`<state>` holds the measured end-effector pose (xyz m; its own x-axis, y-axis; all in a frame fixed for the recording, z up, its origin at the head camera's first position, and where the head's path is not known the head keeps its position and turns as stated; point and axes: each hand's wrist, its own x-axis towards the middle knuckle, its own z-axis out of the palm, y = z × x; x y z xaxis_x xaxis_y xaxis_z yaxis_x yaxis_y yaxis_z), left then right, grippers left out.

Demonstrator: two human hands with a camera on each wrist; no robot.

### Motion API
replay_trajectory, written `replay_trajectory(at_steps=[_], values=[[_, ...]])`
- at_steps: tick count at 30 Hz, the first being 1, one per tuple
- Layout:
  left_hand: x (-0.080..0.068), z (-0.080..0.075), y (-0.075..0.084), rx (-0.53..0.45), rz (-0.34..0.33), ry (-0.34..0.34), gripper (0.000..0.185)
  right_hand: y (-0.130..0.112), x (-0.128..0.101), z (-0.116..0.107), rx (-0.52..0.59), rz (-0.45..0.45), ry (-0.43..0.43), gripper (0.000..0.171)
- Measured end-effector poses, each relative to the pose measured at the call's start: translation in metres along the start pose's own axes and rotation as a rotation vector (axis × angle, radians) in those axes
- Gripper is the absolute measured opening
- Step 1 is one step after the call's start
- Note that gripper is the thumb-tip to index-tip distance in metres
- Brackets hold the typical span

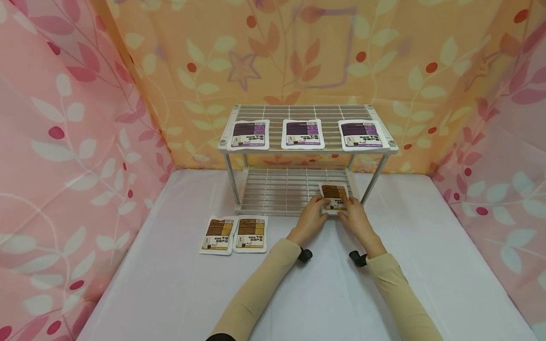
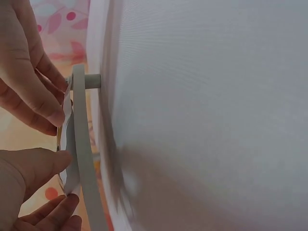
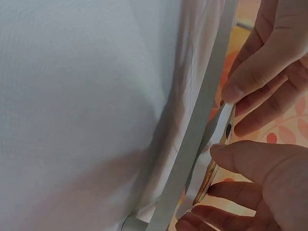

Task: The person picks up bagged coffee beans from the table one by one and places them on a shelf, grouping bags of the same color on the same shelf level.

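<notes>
A brown-labelled pouch (image 1: 334,195) lies at the front right of the lower shelf of a white wire rack (image 1: 273,208). Both hands hold it. My left hand (image 1: 316,207) pinches its left edge and my right hand (image 1: 349,208) pinches its right edge. In the left wrist view the pouch (image 2: 67,144) shows edge-on behind the rack's front rail (image 2: 85,159), with a thumb and finger of my left hand (image 2: 53,185) curled round it. In the right wrist view my right hand (image 3: 216,168) grips the pouch (image 3: 226,122) beside the rail (image 3: 202,120).
Three purple-labelled pouches (image 1: 302,133) lie in a row on the rack's top shelf (image 1: 239,111). Two more brown pouches (image 1: 234,234) lie side by side on the white table (image 1: 170,284), left of my arms. Patterned cloth walls (image 1: 64,142) close in the left, back and right.
</notes>
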<state>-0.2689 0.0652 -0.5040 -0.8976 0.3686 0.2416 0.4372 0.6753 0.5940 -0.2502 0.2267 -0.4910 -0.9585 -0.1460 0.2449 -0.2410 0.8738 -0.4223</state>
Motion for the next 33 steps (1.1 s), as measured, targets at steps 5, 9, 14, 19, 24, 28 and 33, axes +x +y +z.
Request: replay_trajectory(at_steps=[5,9,14,19,24,28,33], values=[[0.006,0.004,0.003,0.016,-0.025,-0.015,0.041,-0.002,0.002,-0.002,-0.008,0.010,-0.019,0.056],[0.010,0.006,0.004,0.023,-0.024,-0.031,0.043,-0.004,0.003,-0.003,-0.025,0.013,-0.014,0.056],[0.011,0.006,0.006,0.032,-0.016,-0.053,0.045,-0.005,0.003,-0.003,-0.034,0.038,-0.041,0.057],[0.011,0.004,0.007,0.047,-0.008,-0.054,0.046,-0.006,0.003,-0.004,-0.056,0.056,-0.053,0.059],[0.009,0.000,0.006,0.060,0.000,-0.043,0.047,-0.011,0.001,-0.004,-0.075,0.045,-0.033,0.061],[0.004,-0.002,0.004,0.058,0.024,-0.015,0.046,-0.014,-0.001,-0.001,-0.073,0.003,0.027,0.057],[-0.002,-0.004,-0.002,0.029,0.066,0.039,0.047,-0.018,-0.004,0.007,-0.047,-0.032,0.066,0.057]])
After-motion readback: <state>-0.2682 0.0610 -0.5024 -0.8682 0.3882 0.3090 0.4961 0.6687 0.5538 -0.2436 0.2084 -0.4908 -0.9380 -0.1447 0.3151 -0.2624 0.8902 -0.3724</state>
